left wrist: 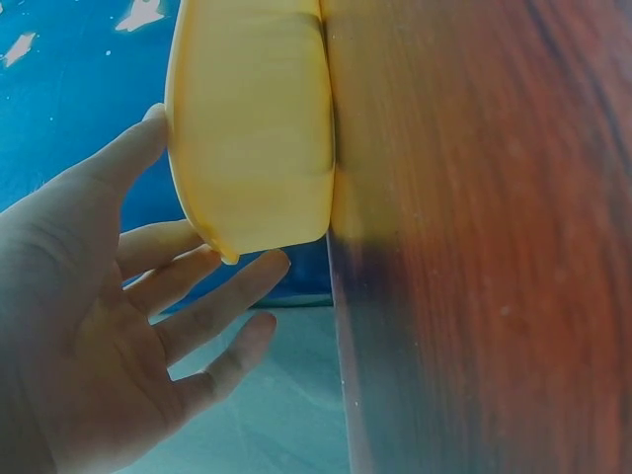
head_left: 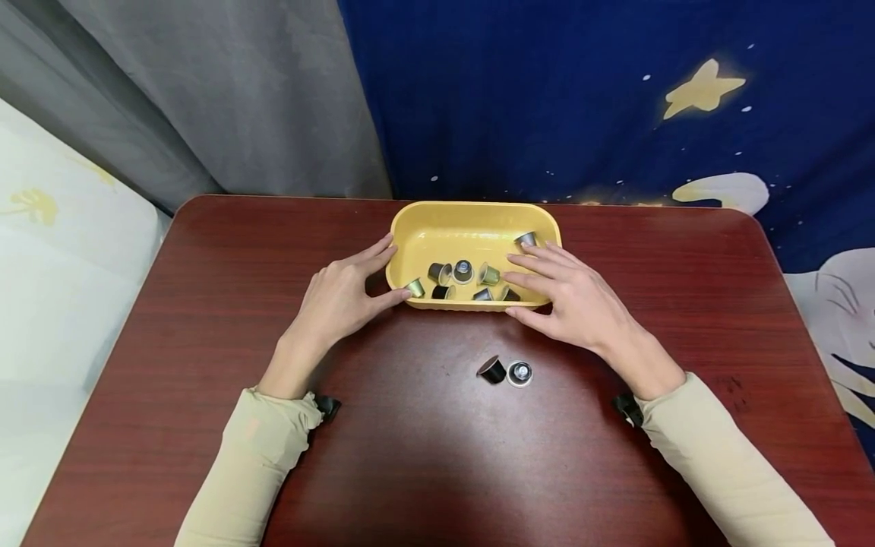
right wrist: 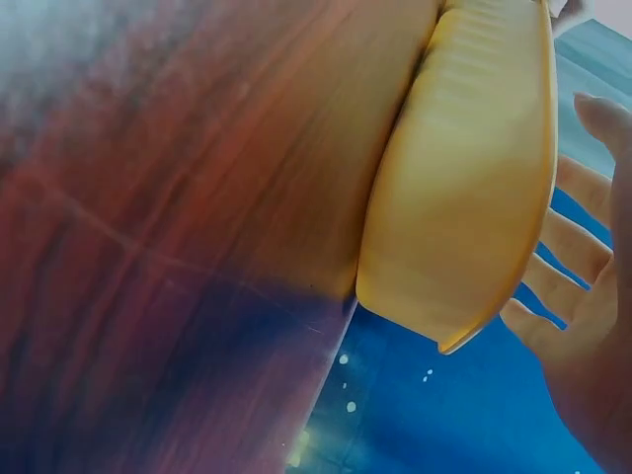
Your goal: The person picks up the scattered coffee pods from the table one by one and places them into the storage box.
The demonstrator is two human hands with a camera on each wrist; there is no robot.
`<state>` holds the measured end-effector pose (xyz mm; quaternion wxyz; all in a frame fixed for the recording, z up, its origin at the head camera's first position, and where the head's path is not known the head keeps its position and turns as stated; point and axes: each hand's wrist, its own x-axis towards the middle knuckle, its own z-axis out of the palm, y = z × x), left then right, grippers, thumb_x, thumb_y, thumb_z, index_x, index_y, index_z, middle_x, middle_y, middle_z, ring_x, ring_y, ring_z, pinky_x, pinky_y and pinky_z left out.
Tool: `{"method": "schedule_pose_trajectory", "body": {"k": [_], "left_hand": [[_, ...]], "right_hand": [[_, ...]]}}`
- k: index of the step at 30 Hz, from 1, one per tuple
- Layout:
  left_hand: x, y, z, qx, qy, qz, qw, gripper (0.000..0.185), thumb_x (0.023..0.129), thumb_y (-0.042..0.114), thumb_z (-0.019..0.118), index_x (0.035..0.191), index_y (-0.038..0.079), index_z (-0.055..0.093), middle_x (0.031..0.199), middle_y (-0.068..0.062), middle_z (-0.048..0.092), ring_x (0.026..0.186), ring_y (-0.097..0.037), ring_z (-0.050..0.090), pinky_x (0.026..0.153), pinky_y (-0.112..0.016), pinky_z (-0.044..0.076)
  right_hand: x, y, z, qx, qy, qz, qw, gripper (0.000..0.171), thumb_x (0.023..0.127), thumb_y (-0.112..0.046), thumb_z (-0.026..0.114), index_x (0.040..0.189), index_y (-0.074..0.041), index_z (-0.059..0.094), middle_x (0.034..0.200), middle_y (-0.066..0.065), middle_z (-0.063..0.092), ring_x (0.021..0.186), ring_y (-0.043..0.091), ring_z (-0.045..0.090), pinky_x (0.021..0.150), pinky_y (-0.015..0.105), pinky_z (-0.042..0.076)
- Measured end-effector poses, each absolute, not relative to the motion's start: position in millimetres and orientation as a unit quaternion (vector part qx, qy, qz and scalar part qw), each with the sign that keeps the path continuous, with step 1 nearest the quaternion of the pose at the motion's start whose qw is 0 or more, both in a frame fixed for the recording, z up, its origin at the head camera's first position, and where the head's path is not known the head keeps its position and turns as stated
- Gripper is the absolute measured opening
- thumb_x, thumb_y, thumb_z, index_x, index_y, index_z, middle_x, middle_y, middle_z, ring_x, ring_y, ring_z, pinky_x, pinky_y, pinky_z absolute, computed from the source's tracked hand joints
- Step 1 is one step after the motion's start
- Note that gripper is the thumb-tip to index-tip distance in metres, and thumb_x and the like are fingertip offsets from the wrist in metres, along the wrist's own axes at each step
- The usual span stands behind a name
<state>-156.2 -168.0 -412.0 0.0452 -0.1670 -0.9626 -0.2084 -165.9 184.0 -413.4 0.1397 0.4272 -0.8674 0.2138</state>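
Note:
A yellow plastic bin (head_left: 472, 220) stands near the table's far edge, with several small coffee capsules inside. Among these are a green capsule (head_left: 490, 274), a dark one (head_left: 462, 270) and a silver one (head_left: 526, 239). My left hand (head_left: 338, 296) is at the bin's left end, thumb tip at the front rim and fingertips along the side; in the left wrist view its fingers (left wrist: 212, 311) are spread by the bin's corner. Over the right end reaches my right hand (head_left: 577, 300), fingers loosely extended above the inside, thumb by the front rim. Neither hand holds a capsule.
Two more capsules lie on the table in front of the bin: a black capsule (head_left: 492, 370) on its side and a silver-rimmed capsule (head_left: 520, 373) beside it. Behind the reddish-brown table (head_left: 424, 456) hang a grey curtain (head_left: 287, 99) and a blue starry curtain (head_left: 533, 91).

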Motion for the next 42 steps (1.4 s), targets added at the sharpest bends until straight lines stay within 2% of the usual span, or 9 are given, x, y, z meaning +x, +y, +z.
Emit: {"method": "schedule_pose_trajectory", "body": {"k": [3,10,18,26,36,42], "left_hand": [[-156,-168,-412,-0.167,-0.963,-0.208,0.046,0.076,0.083,0.064,0.069,0.145,0.022,0.054,0.153,0.016,0.041,0.104,-0.028,0.066,0.065,-0.045,0.051],[-155,-168,-412,-0.171,-0.962,-0.210,0.043,0.077,0.084,0.064,0.068,0.145,0.020,0.053,0.154,0.014,0.041,0.107,-0.028,0.066,0.064,-0.044,0.051],[-156,-170,-411,-0.172,-0.961,-0.211,0.048,0.076,0.083,0.062,0.069,0.145,0.020,0.053,0.153,0.014,0.041,0.094,-0.024,0.066,0.059,-0.040,0.049],[-156,-169,-412,-0.172,-0.960,-0.218,0.042,0.077,0.083,0.062,0.070,0.145,0.020,0.053,0.153,0.014,0.041,0.115,-0.027,0.063,0.065,-0.044,0.052],[-158,-168,-411,-0.170,-0.960,-0.219,0.038,0.077,0.084,0.065,0.067,0.145,0.020,0.054,0.153,0.014,0.041,0.117,-0.029,0.062,0.069,-0.049,0.052],[-156,-167,-412,-0.166,-0.961,-0.217,0.035,0.077,0.083,0.065,0.068,0.145,0.021,0.053,0.154,0.015,0.040,0.115,-0.029,0.063,0.070,-0.048,0.052]], "right_hand": [[-161,185,-412,0.427,-0.868,0.212,0.138,0.051,0.086,-0.043,0.072,0.127,-0.012,0.070,0.136,0.010,0.062,0.132,0.032,0.051,0.116,0.044,0.027],[-147,191,-410,0.425,-0.870,0.208,0.141,0.053,0.086,-0.043,0.071,0.132,-0.016,0.066,0.138,0.008,0.060,0.135,0.030,0.048,0.110,0.047,0.037],[-137,196,-406,0.423,-0.872,0.201,0.142,0.055,0.088,-0.044,0.068,0.136,-0.017,0.063,0.142,0.007,0.057,0.139,0.027,0.044,0.113,0.042,0.034],[-124,202,-404,0.424,-0.875,0.192,0.134,0.061,0.090,-0.048,0.065,0.140,-0.014,0.059,0.147,0.011,0.051,0.144,0.030,0.035,0.117,0.041,0.027],[-112,208,-407,0.423,-0.877,0.188,0.127,0.059,0.091,-0.050,0.062,0.140,-0.016,0.060,0.150,0.007,0.049,0.144,0.029,0.035,0.117,0.046,0.025],[-103,210,-408,0.418,-0.881,0.188,0.121,0.057,0.095,-0.051,0.060,0.142,-0.020,0.057,0.151,0.005,0.047,0.144,0.028,0.036,0.116,0.042,0.028]]}}
